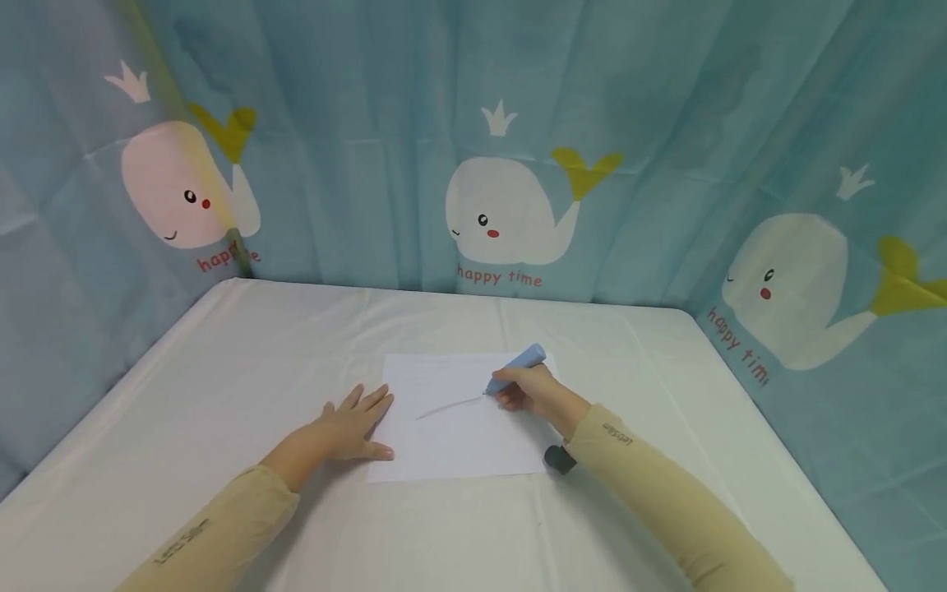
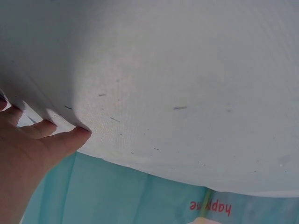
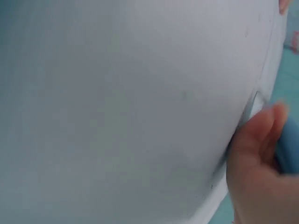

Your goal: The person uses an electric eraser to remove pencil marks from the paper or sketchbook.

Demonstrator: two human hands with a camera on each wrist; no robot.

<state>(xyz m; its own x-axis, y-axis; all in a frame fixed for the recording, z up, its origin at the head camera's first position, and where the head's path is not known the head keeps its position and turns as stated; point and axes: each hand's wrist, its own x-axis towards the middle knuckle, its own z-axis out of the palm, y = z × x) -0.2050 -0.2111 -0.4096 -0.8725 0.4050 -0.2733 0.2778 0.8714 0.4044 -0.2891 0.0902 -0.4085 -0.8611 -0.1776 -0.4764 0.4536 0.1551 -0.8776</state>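
Observation:
A white sheet of paper (image 1: 459, 452) lies on the table in the head view, with a thin grey line (image 1: 447, 407) slanting across it. My right hand (image 1: 536, 390) pinches a thick light blue pen (image 1: 527, 358) between thumb and fingers, its tip down at the line's right end. In the right wrist view, the right hand (image 3: 257, 158) partly hides the blue pen (image 3: 290, 144). Spread over the paper's left edge, my left hand (image 1: 351, 427) rests with fingers out; the left wrist view shows this hand (image 2: 37, 144) from its side.
A white cloth covers the table (image 1: 244, 378). Blue curtains (image 1: 355, 205) with printed whales hang behind it and at both sides. A small dark object (image 1: 559, 459) sits by the right wrist, partly behind the sleeve (image 1: 629, 469).

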